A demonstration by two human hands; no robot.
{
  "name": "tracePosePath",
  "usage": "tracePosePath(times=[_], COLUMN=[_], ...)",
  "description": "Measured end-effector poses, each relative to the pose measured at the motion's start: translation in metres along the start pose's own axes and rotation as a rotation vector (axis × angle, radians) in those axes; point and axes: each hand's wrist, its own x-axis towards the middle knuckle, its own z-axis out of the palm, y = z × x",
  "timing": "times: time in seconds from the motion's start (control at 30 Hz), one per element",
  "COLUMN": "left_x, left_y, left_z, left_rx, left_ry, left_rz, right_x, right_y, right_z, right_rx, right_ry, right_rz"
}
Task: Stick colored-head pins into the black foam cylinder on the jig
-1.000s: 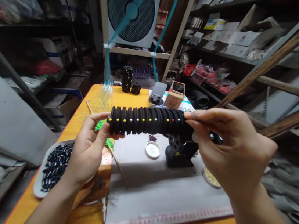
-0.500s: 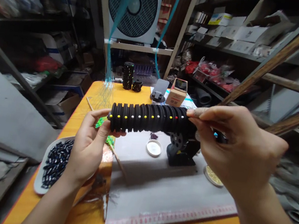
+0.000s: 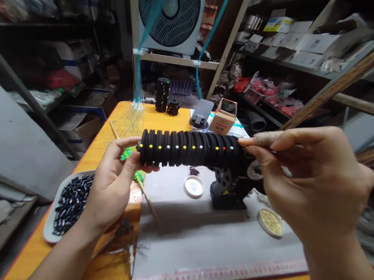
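Observation:
A long black roll of ridged rings (image 3: 185, 151), dotted with yellow, white and red bead-like heads in a row, lies level on a black stand (image 3: 228, 194). My left hand (image 3: 115, 176) grips its left end between thumb and fingers. At the right end, my right hand (image 3: 310, 176) has its fingers drawn together, and a fingertip wrapped in beige tape touches the top of the rings. Whatever those fingers hold, if anything, is too small to make out. Behind the right hand the roll's far end and a round part are partly hidden.
On the orange table (image 3: 172, 119) are a white tray of dark tube beads (image 3: 72, 202), a dish of pale yellow bits (image 3: 271, 222), a white lid (image 3: 194, 186) and a wooden stick (image 3: 149, 199). A fan (image 3: 169, 7), teal strands (image 3: 142, 59) and a cardboard box (image 3: 223, 117) stand behind.
My right hand has shifted slightly right and up, away from the roll's face, uncovering the yellow dish. My left hand keeps its grip. The whole view has shifted slightly.

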Motion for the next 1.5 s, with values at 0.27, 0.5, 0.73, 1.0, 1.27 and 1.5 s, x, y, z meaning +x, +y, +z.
tracePosePath(times=[0.27, 0.5, 0.73, 1.0, 1.27, 1.5], left_x=[-0.001, 0.002, 0.000, 0.001, 0.002, 0.012], left_y=[0.000, 0.000, -0.001, -0.004, -0.002, 0.011], left_z=[0.001, 0.000, 0.001, 0.000, -0.001, -0.013], left_rx=[-0.004, -0.002, -0.015, -0.009, 0.008, 0.097], left_ry=[0.000, -0.003, 0.008, 0.010, -0.002, 0.092], left_rz=[-0.004, 0.000, 0.005, 0.007, 0.014, 0.245], right_x=[0.000, 0.002, 0.000, -0.001, 0.000, -0.062], right_y=[-0.001, -0.003, -0.002, -0.007, 0.002, -0.010], right_z=[0.000, -0.003, -0.003, -0.001, 0.001, -0.008], right_rx=[-0.049, -0.130, -0.314, -0.405, -0.318, -0.154], right_ry=[-0.007, -0.036, -0.045, -0.039, -0.102, -0.028], right_rz=[-0.031, -0.097, -0.171, -0.313, -0.404, -0.327])
